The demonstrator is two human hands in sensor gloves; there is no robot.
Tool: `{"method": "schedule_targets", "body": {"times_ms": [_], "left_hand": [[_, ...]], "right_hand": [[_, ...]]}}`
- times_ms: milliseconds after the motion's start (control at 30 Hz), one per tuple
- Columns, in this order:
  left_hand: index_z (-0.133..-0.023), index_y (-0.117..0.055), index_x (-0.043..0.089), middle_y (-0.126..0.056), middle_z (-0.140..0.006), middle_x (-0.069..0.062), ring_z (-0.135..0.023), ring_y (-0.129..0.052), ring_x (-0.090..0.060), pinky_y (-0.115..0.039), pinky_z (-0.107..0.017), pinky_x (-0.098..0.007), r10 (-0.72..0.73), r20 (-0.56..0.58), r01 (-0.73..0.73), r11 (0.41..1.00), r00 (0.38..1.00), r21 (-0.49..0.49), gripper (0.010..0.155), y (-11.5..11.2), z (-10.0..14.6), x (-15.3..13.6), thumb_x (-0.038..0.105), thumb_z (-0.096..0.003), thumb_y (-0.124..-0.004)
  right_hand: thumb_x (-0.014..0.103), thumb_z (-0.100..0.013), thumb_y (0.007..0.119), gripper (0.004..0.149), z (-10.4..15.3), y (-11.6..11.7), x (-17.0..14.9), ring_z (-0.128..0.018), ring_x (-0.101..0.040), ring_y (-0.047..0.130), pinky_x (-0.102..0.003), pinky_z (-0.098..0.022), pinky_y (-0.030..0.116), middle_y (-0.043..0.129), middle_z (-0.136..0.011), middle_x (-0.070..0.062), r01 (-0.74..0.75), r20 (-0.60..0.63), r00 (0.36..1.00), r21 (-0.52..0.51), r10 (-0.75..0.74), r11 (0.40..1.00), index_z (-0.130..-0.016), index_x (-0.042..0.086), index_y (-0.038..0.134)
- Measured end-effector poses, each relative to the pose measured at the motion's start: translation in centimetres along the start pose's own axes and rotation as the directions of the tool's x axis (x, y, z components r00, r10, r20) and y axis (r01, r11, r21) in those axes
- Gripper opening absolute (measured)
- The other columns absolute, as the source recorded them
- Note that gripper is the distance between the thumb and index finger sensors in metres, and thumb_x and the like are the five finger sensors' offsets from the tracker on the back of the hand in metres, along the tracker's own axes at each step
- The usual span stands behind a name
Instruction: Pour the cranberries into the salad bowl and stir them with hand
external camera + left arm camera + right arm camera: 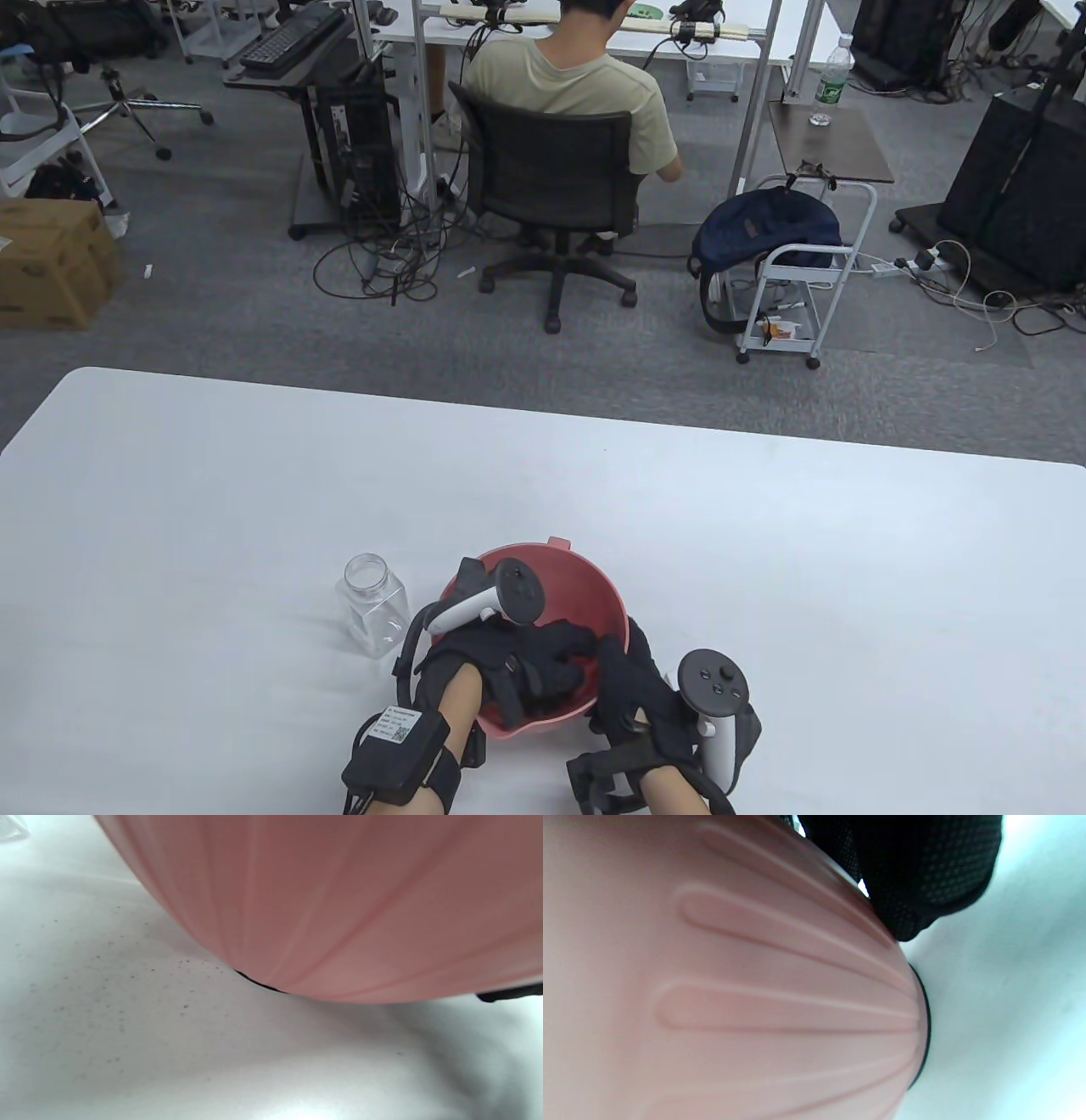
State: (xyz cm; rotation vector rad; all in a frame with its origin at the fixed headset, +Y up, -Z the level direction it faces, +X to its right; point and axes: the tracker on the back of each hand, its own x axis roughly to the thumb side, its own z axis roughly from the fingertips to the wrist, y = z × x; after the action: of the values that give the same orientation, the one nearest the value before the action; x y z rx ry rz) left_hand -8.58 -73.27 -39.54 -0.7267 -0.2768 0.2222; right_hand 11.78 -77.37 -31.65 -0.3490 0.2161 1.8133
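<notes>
The pink-red salad bowl stands near the table's front edge; its ribbed outer wall fills the left wrist view and the right wrist view. My left hand reaches down inside the bowl, its fingers spread loosely in the contents. A little dark red shows beside them; the cranberries are mostly hidden under the glove. My right hand grips the bowl's right rim, with a gloved finger pressed against the outer wall. An empty clear jar without a lid stands upright just left of the bowl.
The white table stretches wide to the left, right and behind the bowl. Beyond the far edge a person sits on an office chair with their back to me, among desks, cables and a small cart.
</notes>
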Motion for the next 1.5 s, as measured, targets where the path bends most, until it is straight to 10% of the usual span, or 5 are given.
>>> {"method": "schedule_targets", "body": {"times_ms": [733, 1267, 1500], "left_hand": [[-0.117, -0.053, 0.034, -0.069, -0.120, -0.001, -0.108, -0.071, -0.029, -0.080, -0.073, -0.034, -0.012, -0.087, 0.010, 0.999, 0.996, -0.031, 0.081, -0.33, -0.16, -0.10, 0.084, -0.0547, -0.063], [-0.108, -0.067, 0.039, -0.101, -0.096, 0.015, -0.082, -0.106, -0.008, -0.096, -0.047, -0.010, -0.038, -0.100, 0.033, 0.998, 0.994, -0.054, 0.077, -0.22, -0.30, -0.01, 0.089, -0.0488, -0.063], [-0.104, -0.073, 0.053, -0.107, -0.094, 0.029, -0.081, -0.109, 0.000, -0.095, -0.058, -0.017, -0.052, -0.076, 0.048, 0.998, 0.996, -0.045, 0.071, -0.25, -0.41, 0.07, 0.089, -0.0433, -0.068]], "right_hand": [[0.070, -0.050, 0.057, 0.074, -0.14, -0.12, -0.11, -0.062, -0.040, 0.095, -0.041, -0.039, 0.088, 0.069, -0.106, -0.019, -0.017, 0.002, 1.000, 0.014, 0.017, 1.000, -0.108, 0.026, 0.047], [0.070, -0.050, 0.057, 0.074, -0.24, -0.23, -0.15, -0.061, -0.040, 0.095, -0.040, -0.039, 0.088, 0.069, -0.106, -0.019, -0.014, 0.000, 1.000, 0.011, 0.014, 1.000, -0.108, 0.026, 0.047], [0.070, -0.050, 0.057, 0.074, -0.26, -0.24, -0.18, -0.062, -0.040, 0.095, -0.041, -0.039, 0.088, 0.069, -0.105, -0.020, -0.016, 0.002, 1.000, 0.010, 0.016, 1.000, -0.108, 0.026, 0.047]]}}
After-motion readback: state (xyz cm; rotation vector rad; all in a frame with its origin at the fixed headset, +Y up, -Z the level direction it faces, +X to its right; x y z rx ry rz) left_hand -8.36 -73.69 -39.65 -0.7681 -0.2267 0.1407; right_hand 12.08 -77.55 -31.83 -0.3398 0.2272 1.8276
